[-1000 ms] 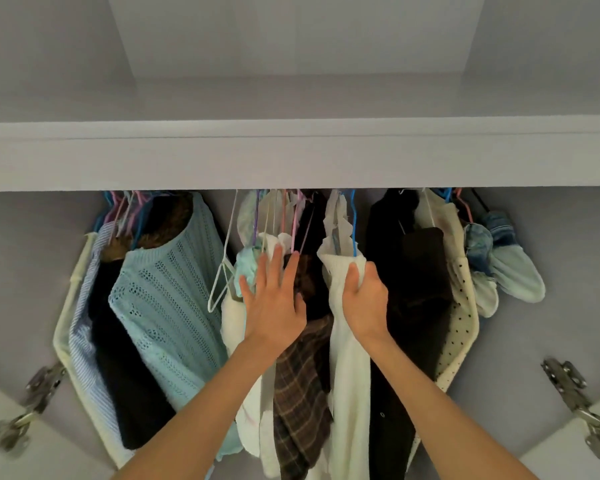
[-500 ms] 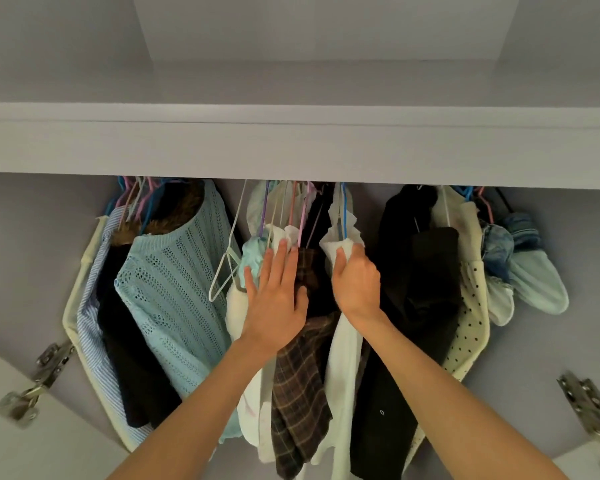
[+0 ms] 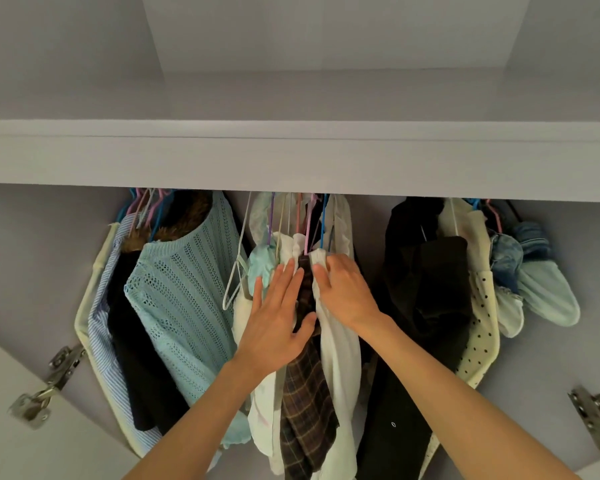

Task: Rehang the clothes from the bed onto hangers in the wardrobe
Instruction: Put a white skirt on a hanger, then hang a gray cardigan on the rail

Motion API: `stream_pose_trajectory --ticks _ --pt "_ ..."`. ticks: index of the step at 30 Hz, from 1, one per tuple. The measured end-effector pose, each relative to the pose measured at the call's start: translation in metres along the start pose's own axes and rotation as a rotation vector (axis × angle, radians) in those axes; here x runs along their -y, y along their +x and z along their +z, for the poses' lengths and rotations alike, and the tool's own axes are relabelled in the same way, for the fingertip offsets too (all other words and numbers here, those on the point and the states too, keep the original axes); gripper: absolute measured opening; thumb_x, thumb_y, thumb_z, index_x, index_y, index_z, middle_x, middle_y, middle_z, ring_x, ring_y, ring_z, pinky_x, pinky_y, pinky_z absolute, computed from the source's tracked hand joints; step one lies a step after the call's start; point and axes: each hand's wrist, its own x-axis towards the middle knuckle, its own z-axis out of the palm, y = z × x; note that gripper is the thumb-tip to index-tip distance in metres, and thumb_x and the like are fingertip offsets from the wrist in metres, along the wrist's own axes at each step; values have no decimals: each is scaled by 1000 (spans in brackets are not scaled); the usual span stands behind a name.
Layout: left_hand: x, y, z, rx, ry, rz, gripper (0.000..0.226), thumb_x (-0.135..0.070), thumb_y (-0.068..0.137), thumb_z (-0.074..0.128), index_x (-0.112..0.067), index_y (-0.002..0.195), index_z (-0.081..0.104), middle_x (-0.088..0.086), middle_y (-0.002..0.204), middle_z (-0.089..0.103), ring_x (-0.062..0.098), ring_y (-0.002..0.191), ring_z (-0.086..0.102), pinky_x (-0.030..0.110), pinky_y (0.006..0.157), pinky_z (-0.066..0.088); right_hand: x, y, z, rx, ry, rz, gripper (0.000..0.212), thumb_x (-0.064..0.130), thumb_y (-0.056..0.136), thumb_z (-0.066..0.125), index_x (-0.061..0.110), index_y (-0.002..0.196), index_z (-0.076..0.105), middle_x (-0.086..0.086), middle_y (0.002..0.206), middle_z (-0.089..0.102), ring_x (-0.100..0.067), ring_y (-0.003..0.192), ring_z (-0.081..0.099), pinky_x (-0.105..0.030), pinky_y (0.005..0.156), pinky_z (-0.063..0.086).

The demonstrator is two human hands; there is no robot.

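Left hand: the left hand lies flat on the middle bunch of hanging clothes, fingers straight and close together, thumb out to the side, pressing against the cloth and gripping nothing.
Right hand: the right hand is just beside it, fingers curled over the top of the white garment, its grip bunching the cloth near the shoulder.
White garment: hanging in the wardrobe on a blue hanger, right of the plaid garment and touching it, long and narrow, falling past the lower edge of view.
Middle bunch: pale mint and cream pieces packed tight on thin lilac, pink and white hangers, with one bare white hanger dangling at the bunch's left side.
Left group: a light blue knit top in front, a black piece and a blue striped shirt behind it, well apart from the hands.
Right group: black clothes, a cream polka-dot garment, denim and a pale mint sleeve further right; a gap separates this group from the middle bunch.
Wardrobe: a grey shelf edge runs across above the hanger hooks and hides the rail; metal door hinges show at both lower corners.
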Motion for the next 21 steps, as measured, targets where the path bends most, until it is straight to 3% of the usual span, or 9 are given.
stream_pose_trajectory --ticks 5,9,12,16,19,21 --pt "-2 -11 -16 16 130 6 68 -61 92 15 -22 147 16 -1 157 5 15 144 -5 45 116 -3 -4 -12 -19 -61 -171 -183 52 33 97 42 5 140 33 -13 138 43 -27 130 37 -37 106 33" --pt "-4 -41 -44 -80 268 -183 59 -48 95 24 -17 145 28 6 154 20 25 143 8 48 113 1 13 -19 -20 -97 -322 -418 58 39 92 38 3 137 40 -17 135 49 -34 129 42 -53 107 31" --pt "-6 -83 -64 -106 364 -373 58 -44 93 23 -21 146 21 8 154 19 28 142 7 48 111 1 36 -35 -2 -7 -318 -555 63 44 90 28 4 135 44 -18 134 51 -34 128 44 -56 106 30" --pt "-17 -169 -76 -131 415 -623 55 -42 93 27 -21 144 26 12 151 27 32 140 16 55 109 18 71 -79 40 181 -262 -769 66 47 90 23 6 138 42 -16 138 48 -32 130 43 -54 106 31" --pt "-30 -249 -77 -114 482 -839 54 -45 96 20 -19 142 30 14 147 34 34 137 23 55 105 24 98 -127 76 379 -254 -970 68 50 90 18 10 144 30 -13 148 35 -28 138 30 -48 112 18" --pt "-45 -303 -77 -111 494 -1000 54 -44 93 26 -18 140 34 16 144 38 37 134 30 57 101 29 115 -164 100 480 -275 -1082 68 51 89 20 10 141 37 -13 143 43 -28 133 39 -48 110 25"
